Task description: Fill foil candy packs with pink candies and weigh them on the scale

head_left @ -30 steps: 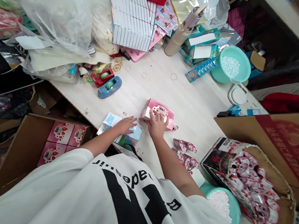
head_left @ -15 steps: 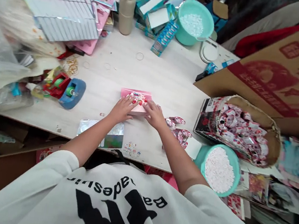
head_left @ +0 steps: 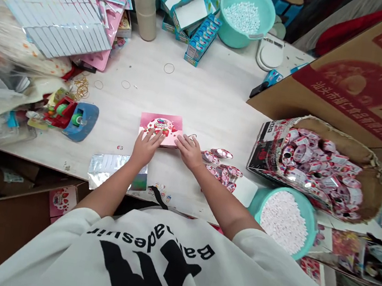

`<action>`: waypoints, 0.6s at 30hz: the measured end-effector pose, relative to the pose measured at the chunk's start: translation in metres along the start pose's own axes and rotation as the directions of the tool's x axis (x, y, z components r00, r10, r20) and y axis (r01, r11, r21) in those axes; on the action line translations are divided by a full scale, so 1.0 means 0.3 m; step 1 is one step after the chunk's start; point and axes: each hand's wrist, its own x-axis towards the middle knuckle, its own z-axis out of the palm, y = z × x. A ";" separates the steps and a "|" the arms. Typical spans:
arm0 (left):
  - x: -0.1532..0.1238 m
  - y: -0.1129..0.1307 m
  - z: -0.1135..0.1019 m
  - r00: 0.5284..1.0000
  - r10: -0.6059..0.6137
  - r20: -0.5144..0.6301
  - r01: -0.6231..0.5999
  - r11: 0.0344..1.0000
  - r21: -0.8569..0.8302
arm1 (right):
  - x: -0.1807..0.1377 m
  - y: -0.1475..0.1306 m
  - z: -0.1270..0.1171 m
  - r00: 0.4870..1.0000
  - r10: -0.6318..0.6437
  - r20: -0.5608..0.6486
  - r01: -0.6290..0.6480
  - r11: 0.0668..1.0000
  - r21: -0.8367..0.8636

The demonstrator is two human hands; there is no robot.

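A flat pink box (head_left: 161,122) printed with strawberries lies on the white table in front of me. My left hand (head_left: 146,147) rests on its near left part, fingers stretched out over the lid. At the near right corner, my right hand (head_left: 189,152) touches the box with its fingers extended. Just right of that hand lie several small pink-and-white wrapped packs (head_left: 222,169). Under my left forearm is a shiny silver sheet (head_left: 103,166), and small stickers (head_left: 163,193) are scattered by the table's front edge.
On the left stand blue and red tape dispensers (head_left: 83,122). At the back are a bottle (head_left: 146,13), teal boxes (head_left: 203,36), a turquoise basin of white pieces (head_left: 269,15) and a white scale (head_left: 271,55). To the right are an open carton (head_left: 268,146) of packs and another basin (head_left: 311,229).
The box's lid now lies flat and shows more of its print. My hands have drawn back toward its near edge. The view has shifted slightly.
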 end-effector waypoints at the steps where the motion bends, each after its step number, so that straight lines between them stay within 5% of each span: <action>1: -0.004 0.012 0.007 1.000 -0.015 -0.011 0.015 1.000 0.009 | -0.004 0.001 0.016 1.000 0.005 0.001 -0.005 1.000 0.009; 6: -0.002 0.074 0.058 0.995 -0.093 -0.043 0.096 0.992 0.076 | -0.017 -0.007 0.058 1.000 0.030 -0.006 -0.030 0.999 0.019; 12: 0.005 0.070 0.125 0.998 -0.044 0.037 0.042 0.997 0.066 | -0.021 -0.008 0.002 0.993 -0.043 0.109 0.045 0.999 -0.014; 18: -0.010 -0.003 0.013 0.997 -0.056 0.044 0.051 0.993 0.107 | 0.055 -0.078 -0.040 0.997 -0.025 0.076 0.025 1.000 0.003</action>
